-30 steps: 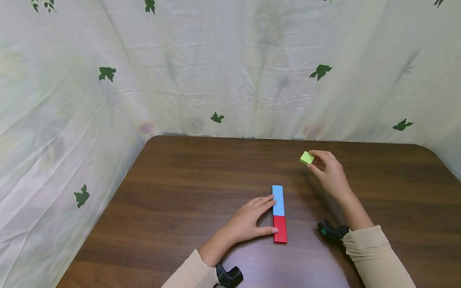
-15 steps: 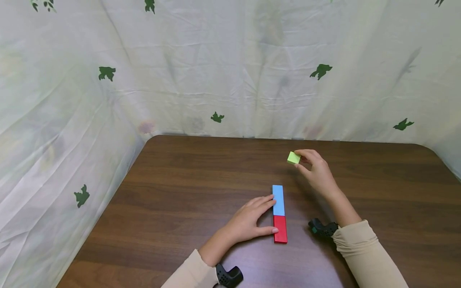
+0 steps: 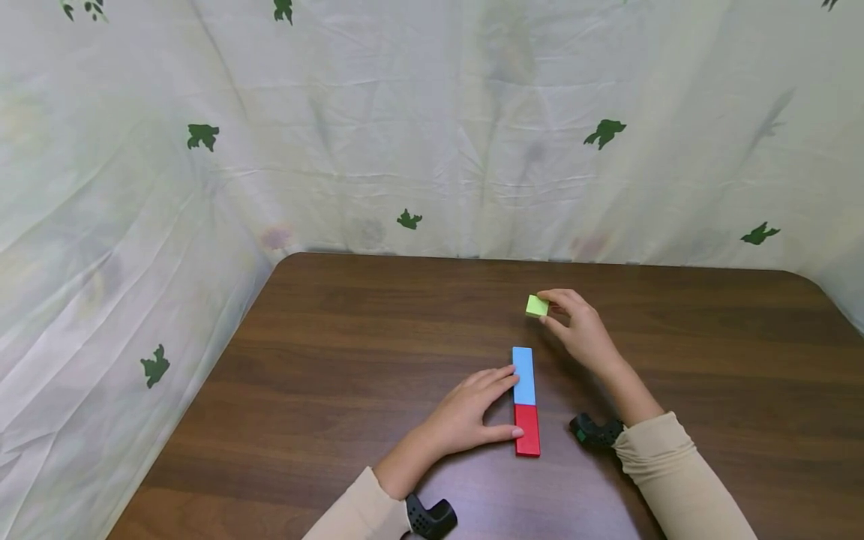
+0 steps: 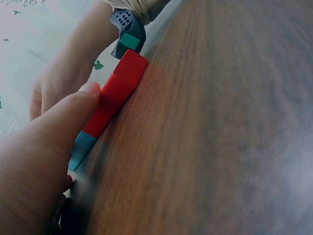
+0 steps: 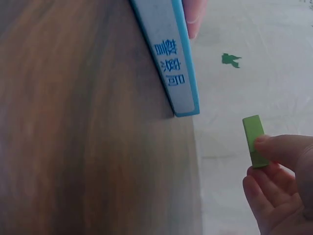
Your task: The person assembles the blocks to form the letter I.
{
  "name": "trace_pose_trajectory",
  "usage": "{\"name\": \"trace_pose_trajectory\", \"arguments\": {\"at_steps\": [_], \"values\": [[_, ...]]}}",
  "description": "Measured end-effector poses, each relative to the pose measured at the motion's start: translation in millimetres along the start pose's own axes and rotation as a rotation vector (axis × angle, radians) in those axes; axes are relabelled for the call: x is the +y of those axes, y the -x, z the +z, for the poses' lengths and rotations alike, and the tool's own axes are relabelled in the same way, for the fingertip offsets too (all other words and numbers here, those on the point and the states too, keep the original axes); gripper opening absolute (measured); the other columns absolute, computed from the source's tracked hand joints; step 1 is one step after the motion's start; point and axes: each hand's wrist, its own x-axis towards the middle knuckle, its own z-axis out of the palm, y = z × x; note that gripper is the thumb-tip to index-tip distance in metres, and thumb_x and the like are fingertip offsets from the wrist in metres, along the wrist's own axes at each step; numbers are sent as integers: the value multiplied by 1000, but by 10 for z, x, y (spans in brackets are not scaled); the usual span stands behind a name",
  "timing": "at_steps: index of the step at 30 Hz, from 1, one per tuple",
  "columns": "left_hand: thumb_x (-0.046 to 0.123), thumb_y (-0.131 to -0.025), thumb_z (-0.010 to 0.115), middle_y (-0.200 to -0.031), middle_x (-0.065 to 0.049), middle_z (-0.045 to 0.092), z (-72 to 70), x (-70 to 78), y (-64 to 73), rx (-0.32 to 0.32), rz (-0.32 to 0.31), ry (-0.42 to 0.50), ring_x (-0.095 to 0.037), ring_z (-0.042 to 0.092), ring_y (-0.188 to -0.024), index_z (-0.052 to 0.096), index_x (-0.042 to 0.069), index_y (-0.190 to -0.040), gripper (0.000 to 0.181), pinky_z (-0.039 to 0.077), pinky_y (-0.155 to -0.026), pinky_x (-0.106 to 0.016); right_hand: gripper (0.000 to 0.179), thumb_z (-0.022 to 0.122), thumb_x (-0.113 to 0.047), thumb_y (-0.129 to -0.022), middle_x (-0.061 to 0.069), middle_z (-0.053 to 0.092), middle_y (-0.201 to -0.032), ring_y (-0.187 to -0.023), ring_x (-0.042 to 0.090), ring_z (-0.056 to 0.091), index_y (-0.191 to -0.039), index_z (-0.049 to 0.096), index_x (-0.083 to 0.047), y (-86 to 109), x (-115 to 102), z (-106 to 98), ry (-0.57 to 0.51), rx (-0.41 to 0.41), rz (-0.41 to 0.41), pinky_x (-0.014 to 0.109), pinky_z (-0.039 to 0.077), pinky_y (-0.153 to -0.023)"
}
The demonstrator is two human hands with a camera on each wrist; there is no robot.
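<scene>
A blue block (image 3: 524, 386) and a red block (image 3: 529, 439) lie end to end in one line on the table, the blue one farther from me. My left hand (image 3: 466, 412) rests along their left side, fingertips at the blue block and thumb at the red block (image 4: 117, 85). Past the far end of the blue block, my right hand (image 3: 582, 336) pinches a small light green block (image 3: 536, 306) between thumb and fingers. In the right wrist view this green block (image 5: 253, 134) is raised off the table, and the side of the blue block (image 5: 171, 63) carries blue printed characters.
The brown wooden table (image 3: 351, 330) has rounded far corners. A pale cloth (image 3: 445, 135) with green leaf shapes hangs behind it and along the left. Black devices, one of them the right wrist's (image 3: 595, 433), sit at both wrists.
My right hand has carried the green block leftward, and lately a little toward me, to beyond the far end of the blue block. The left hand and the two lying blocks have stayed put.
</scene>
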Motion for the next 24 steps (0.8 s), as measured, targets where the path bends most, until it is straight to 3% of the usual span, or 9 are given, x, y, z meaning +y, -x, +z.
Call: {"name": "trace_pose_trajectory", "arguments": {"at_steps": [24], "values": [[55,-81,55,-143,3,30,-14,13,4,-25,-22,20,-15,28,-128,37,16,-138,71,27,-102,-36,36,65,-1,-81,15,53,-116,-100,28,53,-116,57,0,29,108,133,7,-94,35,43,44,-84]]}}
